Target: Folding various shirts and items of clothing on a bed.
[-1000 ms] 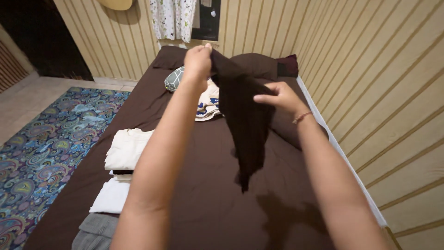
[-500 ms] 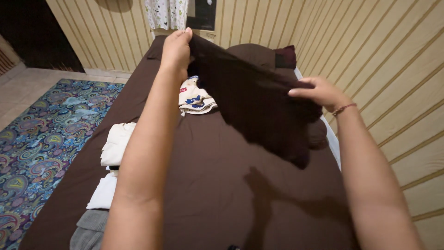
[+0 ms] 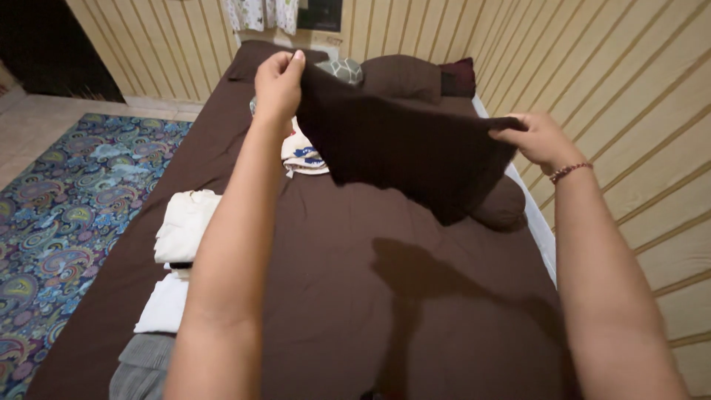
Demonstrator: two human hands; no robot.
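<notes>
While both arms reach out over the bed (image 3: pixel 333 296), the left hand (image 3: pixel 278 81) pinches one upper corner of a dark brown cloth (image 3: pixel 400 144) at about 11 o'clock, and the right hand (image 3: pixel 539 139), with a beaded bracelet (image 3: pixel 569 172) on its wrist, grips the opposite corner at about 2 o'clock. Stretched between them, the cloth hangs in the air above the brown sheet, its lower point drooping toward a brown bolster (image 3: pixel 502 207). Behind it lies a white printed garment (image 3: pixel 300 152). Folded cream clothes (image 3: pixel 185 226) sit at 9 o'clock, a white piece (image 3: pixel 164 307) and grey one (image 3: pixel 144 367) nearer. A paisley rug (image 3: pixel 67 200) covers the floor at left.
</notes>
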